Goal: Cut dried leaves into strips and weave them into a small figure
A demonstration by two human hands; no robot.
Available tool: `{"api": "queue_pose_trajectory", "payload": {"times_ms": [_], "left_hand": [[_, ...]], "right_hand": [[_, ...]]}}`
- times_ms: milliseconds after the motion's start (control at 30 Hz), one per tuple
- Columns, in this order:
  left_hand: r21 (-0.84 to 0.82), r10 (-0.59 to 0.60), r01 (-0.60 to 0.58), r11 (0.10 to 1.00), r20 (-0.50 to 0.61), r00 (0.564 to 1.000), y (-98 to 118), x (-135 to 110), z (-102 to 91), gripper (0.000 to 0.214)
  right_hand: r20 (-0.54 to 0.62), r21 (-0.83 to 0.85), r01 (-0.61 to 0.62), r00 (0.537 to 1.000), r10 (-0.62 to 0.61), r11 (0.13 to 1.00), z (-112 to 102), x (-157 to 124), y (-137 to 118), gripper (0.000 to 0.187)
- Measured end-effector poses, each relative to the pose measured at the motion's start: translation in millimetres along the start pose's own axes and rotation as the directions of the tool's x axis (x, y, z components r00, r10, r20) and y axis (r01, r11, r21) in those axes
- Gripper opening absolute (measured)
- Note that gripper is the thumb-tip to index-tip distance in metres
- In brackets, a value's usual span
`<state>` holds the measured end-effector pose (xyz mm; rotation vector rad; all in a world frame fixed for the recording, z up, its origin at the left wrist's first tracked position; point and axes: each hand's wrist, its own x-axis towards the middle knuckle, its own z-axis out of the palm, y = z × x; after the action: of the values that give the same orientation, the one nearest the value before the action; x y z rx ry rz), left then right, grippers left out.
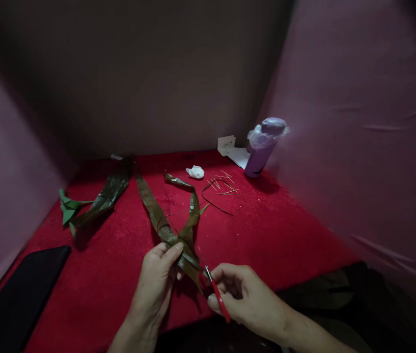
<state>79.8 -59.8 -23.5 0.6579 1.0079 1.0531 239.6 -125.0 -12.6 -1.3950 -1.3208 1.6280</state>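
Between the thumb and fingers of my left hand (158, 274) are pinched long dark green leaf strips (153, 208), crossed where I grip them. Their far ends spread apart over the red cloth. My right hand (242, 296) is closed around the red handles of a pair of scissors (219, 299). The scissor blades point up and away, close beside the near ends of the leaf strips; whether they touch is unclear. A thin curved leaf strip (217, 206) lies on the cloth beyond my right hand.
Several toothpicks (228, 186) lie near a crumpled white tissue (195, 172). A purple bottle (261, 157) topped with clear plastic stands by white paper (239, 157) at the back right. Left are more leaves (110, 191), a folded green leaf piece (68, 208) and a black flat case (27, 294).
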Motion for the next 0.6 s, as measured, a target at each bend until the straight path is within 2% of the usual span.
{"api": "queue_pose_trajectory", "payload": {"times_ms": [333,600], "left_hand": [[-0.039,0.068,-0.067,0.997,0.020,0.997,2.7,-0.6,0.9,0.014],[-0.024,0.065,-0.063,0.998,0.067,0.996,2.1,-2.4,-0.7,0.014]], "right_hand": [[0.004,-0.057,-0.016,1.000,0.016,0.998,6.2,-5.4,6.8,0.016],[0.032,-0.038,-0.019,0.999,0.021,0.999,-1.4,-3.1,-0.3,0.015]]}}
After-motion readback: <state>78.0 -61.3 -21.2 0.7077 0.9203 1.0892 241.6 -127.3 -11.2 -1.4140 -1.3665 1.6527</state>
